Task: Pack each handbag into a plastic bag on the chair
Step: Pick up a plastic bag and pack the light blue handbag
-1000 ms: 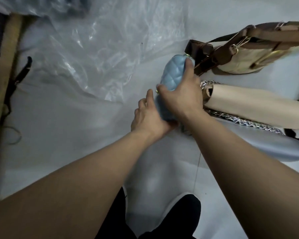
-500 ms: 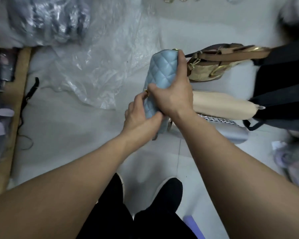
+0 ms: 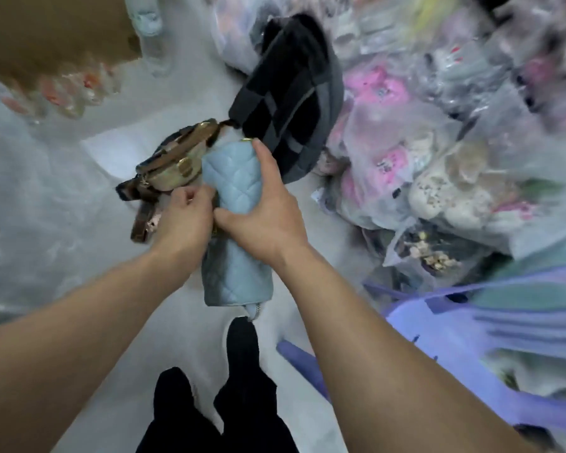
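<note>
Pale grey floor [image 3: 190, 93], smooth w/ a slight sheen; a stock room crammed w/ goods. Far left corner has a cardboard box [image 3: 56, 31], w/ shrink-wrapped items below it, too blurred to name. Clear plastic sheeting [image 3: 23, 197] spreads over the floor all down the left side. The right side is one heap of plastic-wrapped goods [image 3: 422, 152], pink and cream things inside, piled to the top edge of view. A lilac plastic chair [image 3: 464, 335] stands near right, just beside the person's right arm. What lies on its seat is smeared, can't tell.

Open floor is a narrow lane down the middle, btwn sheeting and heap, and the person's black shoes [image 3: 242, 344] stand in it. At the lane's far end a brown-and-gold handbag [image 3: 174, 161] lies on the floor. A black-and-grey checked bag [image 3: 288, 93] sits right behind it, next to the heap.

The blue quilted handbag [image 3: 234, 276] is held up off the floor, long axis pointing away from the person, above the spot btwn shoes and brown-and-gold handbag. It's not yet bagged and not on the chair. R hand [image 3: 265, 223] is clamped round its middle from the right, thumb across the front, forefinger stretched to the gold fitting at the far end. L hand [image 3: 183, 217] is at the bag's left edge, fingertips curled in and pinching there.
</note>
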`<control>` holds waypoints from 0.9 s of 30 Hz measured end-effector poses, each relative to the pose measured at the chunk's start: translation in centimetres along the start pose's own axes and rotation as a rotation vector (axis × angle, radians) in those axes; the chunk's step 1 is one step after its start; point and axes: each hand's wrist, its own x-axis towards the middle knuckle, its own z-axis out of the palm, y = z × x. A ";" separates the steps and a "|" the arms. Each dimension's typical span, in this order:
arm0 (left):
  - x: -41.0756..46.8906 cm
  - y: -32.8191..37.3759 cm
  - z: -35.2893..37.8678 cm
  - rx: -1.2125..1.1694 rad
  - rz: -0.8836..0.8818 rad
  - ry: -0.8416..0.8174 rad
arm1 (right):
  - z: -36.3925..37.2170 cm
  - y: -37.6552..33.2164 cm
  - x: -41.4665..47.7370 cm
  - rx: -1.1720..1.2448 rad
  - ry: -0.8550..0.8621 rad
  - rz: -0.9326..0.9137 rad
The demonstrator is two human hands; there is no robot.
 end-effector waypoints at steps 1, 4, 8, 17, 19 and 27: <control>-1.4 0.9 2.0 -0.027 0.005 -0.045 | -2.4 0.7 -0.9 0.000 0.031 0.014; -5.7 2.3 8.2 -0.054 0.038 -0.167 | -9.2 3.6 -4.1 -0.012 0.111 0.032; -11.8 1.7 16.4 -0.088 0.032 -0.275 | -16.8 8.8 -8.7 -0.058 0.165 0.098; -22.0 -6.8 30.0 -0.055 -0.154 -0.342 | -25.6 25.1 -16.8 -0.125 0.046 0.216; -23.7 -8.3 31.0 -0.084 -0.177 -0.296 | -26.4 26.9 -17.4 -0.156 0.001 0.182; -27.1 -11.7 33.9 -0.048 -0.349 -0.226 | -27.8 31.3 -18.8 -0.361 -0.265 0.179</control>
